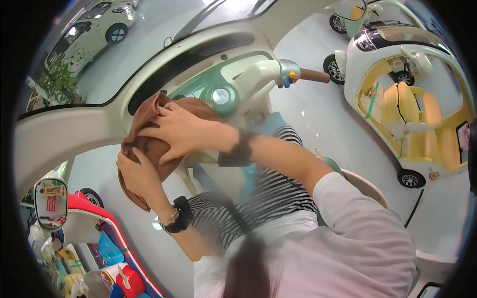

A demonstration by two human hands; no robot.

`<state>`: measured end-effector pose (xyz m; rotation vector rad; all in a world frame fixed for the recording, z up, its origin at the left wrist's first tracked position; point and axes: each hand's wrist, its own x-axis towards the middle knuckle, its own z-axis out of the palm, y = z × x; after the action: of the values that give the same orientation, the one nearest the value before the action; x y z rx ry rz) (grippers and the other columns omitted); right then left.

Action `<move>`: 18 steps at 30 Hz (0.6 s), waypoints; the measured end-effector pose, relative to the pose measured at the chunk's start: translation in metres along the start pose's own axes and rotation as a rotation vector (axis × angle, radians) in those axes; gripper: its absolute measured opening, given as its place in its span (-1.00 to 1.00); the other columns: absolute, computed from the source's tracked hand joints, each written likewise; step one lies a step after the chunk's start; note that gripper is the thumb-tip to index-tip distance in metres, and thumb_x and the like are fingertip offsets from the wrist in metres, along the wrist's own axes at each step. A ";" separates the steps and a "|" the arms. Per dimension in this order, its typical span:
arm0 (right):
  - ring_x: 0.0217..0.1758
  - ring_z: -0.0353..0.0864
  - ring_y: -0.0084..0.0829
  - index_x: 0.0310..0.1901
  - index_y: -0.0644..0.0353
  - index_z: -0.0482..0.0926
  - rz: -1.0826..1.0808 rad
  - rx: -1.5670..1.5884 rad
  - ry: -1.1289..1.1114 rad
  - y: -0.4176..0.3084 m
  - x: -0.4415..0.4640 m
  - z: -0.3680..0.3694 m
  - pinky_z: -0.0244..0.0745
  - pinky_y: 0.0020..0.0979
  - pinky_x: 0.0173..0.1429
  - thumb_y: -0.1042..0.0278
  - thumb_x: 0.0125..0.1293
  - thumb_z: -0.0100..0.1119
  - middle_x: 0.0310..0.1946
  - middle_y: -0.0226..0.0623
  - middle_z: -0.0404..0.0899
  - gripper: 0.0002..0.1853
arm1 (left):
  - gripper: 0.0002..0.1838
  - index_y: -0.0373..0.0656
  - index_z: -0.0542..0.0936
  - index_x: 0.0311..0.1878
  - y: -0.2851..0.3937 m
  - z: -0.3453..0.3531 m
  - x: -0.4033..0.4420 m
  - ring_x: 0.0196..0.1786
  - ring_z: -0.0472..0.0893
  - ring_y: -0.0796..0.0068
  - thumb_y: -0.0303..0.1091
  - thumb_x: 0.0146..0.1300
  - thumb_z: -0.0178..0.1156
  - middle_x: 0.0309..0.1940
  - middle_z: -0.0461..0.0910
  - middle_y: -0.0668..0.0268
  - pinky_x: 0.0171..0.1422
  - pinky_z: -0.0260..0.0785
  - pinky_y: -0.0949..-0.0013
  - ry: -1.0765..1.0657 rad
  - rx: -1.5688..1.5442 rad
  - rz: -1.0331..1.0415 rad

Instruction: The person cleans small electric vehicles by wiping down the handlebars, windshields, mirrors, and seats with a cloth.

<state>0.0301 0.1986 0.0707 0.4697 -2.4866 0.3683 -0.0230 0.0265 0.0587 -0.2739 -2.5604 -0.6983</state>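
Holds a brown cloth piece [143,115] above and ahead of the lap, close in front of the green dashboard panel [191,90], with the left hand [140,175] closed on the near edge and with fingers curled toward the opening. Spreads the right hand [186,129] over the upper part, touching the folds with parted fingers; cannot tell whether pinching or only pressing. Lies directly beneath both hands, reaching past the fingertips on the far side and hanging in a rounded flap beside the left wrist. Looks soft, matte and creased, hollow like a bowl and gathered into a peak at the top; cannot tell hat from bag. Contrasts with the smooth cream plastic of the windscreen frame [69,130], a round pale disc [222,97] set in the green, and a brown handlebar grip [315,75] beside small red, yellow and blue buttons [289,79]. Includes a bulky black wristband [183,214] on the left arm, a smeared dark band [236,153] on the right, and striped trousers [283,181] below. Parked on the glossy grey floor [328,116] to the right, with a small open vehicle [357,97] showing yellow seats. Hides the right fingertips partly among folds, covers much of the inside with knuckles, blurs the dark hair [247,270] at the bottom, and cuts off the outer surroundings at the black rounded border
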 end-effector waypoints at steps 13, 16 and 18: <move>0.35 0.42 0.04 0.54 -0.09 0.22 0.067 0.084 -0.144 0.015 -0.002 -0.018 0.26 -0.01 0.35 -0.13 -0.11 0.58 0.25 0.06 0.45 0.13 | -0.52 -0.19 0.52 0.23 -0.001 0.004 -0.002 0.17 0.60 -0.01 -0.01 0.49 0.00 0.16 0.59 0.08 0.19 0.47 0.03 -0.003 0.063 0.005; 0.38 0.39 0.03 0.55 -0.09 0.20 0.061 0.115 -0.221 0.017 0.000 -0.024 0.26 -0.02 0.38 -0.06 -0.07 0.56 0.29 0.06 0.43 0.11 | -0.52 -0.20 0.53 0.21 -0.006 0.010 -0.003 0.15 0.61 -0.01 -0.02 0.49 0.02 0.13 0.60 0.07 0.16 0.48 0.03 0.046 0.078 0.039; 0.40 0.37 0.04 0.55 -0.08 0.21 0.056 0.187 -0.252 0.024 0.000 -0.024 0.24 -0.02 0.41 -0.03 -0.07 0.56 0.30 0.04 0.43 0.10 | -0.54 -0.20 0.53 0.18 -0.007 0.011 -0.003 0.11 0.62 -0.03 -0.03 0.48 0.03 0.09 0.61 0.06 0.12 0.49 0.02 0.075 0.094 0.056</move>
<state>0.0317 0.2288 0.0863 0.5514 -2.7270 0.6009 -0.0270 0.0256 0.0458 -0.2815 -2.4954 -0.5556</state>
